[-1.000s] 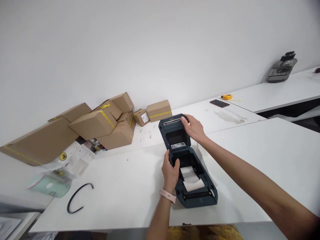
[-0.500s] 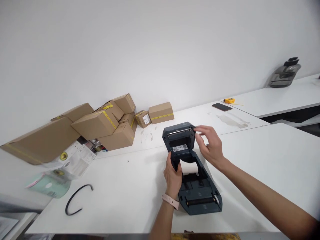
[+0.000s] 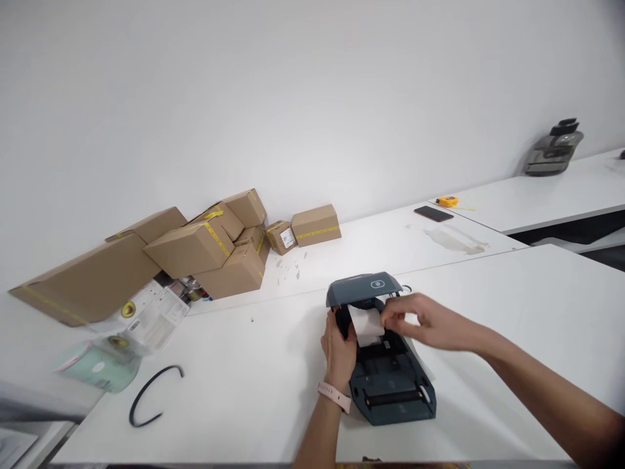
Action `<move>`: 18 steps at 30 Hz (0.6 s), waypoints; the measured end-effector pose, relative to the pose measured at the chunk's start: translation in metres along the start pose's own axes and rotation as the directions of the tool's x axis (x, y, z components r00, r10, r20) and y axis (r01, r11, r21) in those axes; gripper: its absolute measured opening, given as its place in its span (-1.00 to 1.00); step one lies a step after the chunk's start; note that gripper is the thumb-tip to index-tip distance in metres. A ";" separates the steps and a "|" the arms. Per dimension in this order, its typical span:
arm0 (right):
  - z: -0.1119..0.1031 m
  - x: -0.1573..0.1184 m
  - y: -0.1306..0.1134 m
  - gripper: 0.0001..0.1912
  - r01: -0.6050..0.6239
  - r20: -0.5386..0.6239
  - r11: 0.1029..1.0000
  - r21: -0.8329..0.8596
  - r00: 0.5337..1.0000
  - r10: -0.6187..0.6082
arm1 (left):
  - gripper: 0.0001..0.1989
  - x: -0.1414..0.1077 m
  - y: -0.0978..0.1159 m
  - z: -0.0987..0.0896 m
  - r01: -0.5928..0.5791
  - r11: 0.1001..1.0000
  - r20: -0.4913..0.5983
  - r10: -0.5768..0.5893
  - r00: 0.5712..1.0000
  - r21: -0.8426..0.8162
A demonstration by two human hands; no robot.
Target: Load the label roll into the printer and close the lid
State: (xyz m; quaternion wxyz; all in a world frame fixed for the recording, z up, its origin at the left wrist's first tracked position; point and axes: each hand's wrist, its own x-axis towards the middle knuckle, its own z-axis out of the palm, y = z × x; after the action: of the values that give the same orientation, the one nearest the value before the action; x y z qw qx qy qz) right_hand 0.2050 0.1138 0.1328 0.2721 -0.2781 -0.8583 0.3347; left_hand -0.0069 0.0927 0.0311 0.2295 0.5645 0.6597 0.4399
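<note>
A dark grey label printer [image 3: 390, 384] sits on the white table [image 3: 234, 384] with its lid [image 3: 364, 288] tipped partway down over the back. A white paper roll [image 3: 365, 324] lies inside the bay, under the lid. My left hand [image 3: 338, 348], with a pale pink watch strap at the wrist, grips the printer's left side beside the roll. My right hand [image 3: 420, 320] reaches in from the right, and its fingertips pinch the right edge of the paper.
Several taped cardboard boxes [image 3: 195, 251] are piled against the wall at the left, above bagged labels and a pale green roll [image 3: 97, 365]. A black cable loop [image 3: 151, 394] lies near the front left. A phone [image 3: 433, 213], a yellow tape measure [image 3: 446, 200] and a grey device [image 3: 551, 148] lie far right.
My right hand left the lid's top edge and came down to the paper roll. The lid has swung from upright to partway down. The left hand stayed on the printer's side.
</note>
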 end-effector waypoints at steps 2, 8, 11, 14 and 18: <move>-0.013 0.009 0.002 -0.73 -0.020 -0.044 0.999 -0.032 0.999 0.019 | -0.43 0.002 0.002 -0.002 -0.014 1.000 0.013 0.014 1.000 0.007; -0.016 0.042 0.027 -0.68 0.007 -0.664 0.926 -0.379 0.695 -0.277 | -0.33 0.005 0.001 -0.004 -0.089 0.996 0.039 0.088 0.995 0.024; -0.011 0.066 0.038 -0.47 0.064 -0.622 0.925 -0.374 0.723 -0.301 | -0.30 0.003 -0.001 -0.003 -0.055 0.998 0.033 0.054 0.998 0.015; -0.011 0.091 0.047 -0.48 0.019 -0.601 0.982 -0.190 0.788 -0.132 | -0.28 0.001 -0.004 -0.001 -0.039 0.999 0.029 0.038 0.999 0.022; -0.014 0.118 0.062 -0.45 -0.072 -0.658 0.995 -0.063 0.753 0.012 | -0.26 -0.001 -0.006 0.000 -0.015 0.999 0.050 0.013 0.999 0.043</move>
State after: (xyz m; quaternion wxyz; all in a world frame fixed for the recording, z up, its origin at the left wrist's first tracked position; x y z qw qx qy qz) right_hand 0.1499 0.2365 0.1295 0.5364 -0.4083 -0.7150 0.1853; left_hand -0.0093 0.0918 0.0259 0.2305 0.5847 0.6592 0.4129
